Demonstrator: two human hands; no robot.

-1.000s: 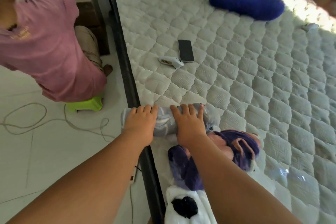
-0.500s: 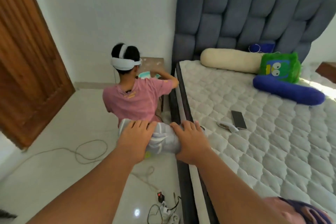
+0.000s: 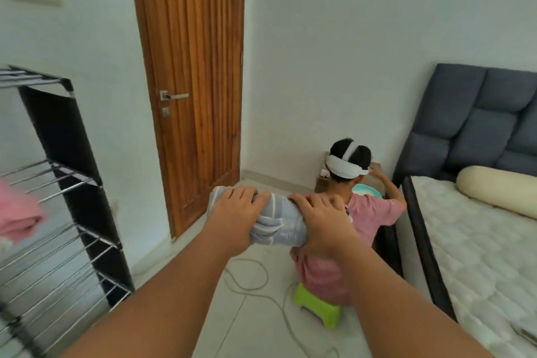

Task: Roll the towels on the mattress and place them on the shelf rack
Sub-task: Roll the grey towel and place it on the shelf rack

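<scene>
so the rolled towel (image 3: pixel 277 224) was up in the air, held between both hands out in front, well clear of the mattress (image 3: pixel 476 244) on the right. left hand (image 3: pixel 235 216) was clamped over the left end, right hand (image 3: pixel 322 225) curled over the right end, fingers wrapped over the top of the roll on both sides, so neither hand was open at all. the roll's long axis ran left to right across the view, tilted a bit down toward the right.

the shelf rack (image 3: pixel 55 192) sat off to the left, near side, so the left hand was the closer one to it. my guess is the roll would have to swing left and go in left end first, or get turned to lie along the rails.

texture wise: towel was soft pale blue-grey cloth with lighter stripes, squashed into a fat cylinder, probably springy enough to unroll if the grip let go. the rack was thin shiny metal rods in tiers with a dark fabric side panel, open gaps between the rods. something pink and soft (image 3: pixel 17 219) was already on a middle tier, blurry though. another person (image 3: pixel 345 212) sat on a green stool (image 3: pixel 318 306) between the bed and the door (image 3: pixel 189 87).
</scene>
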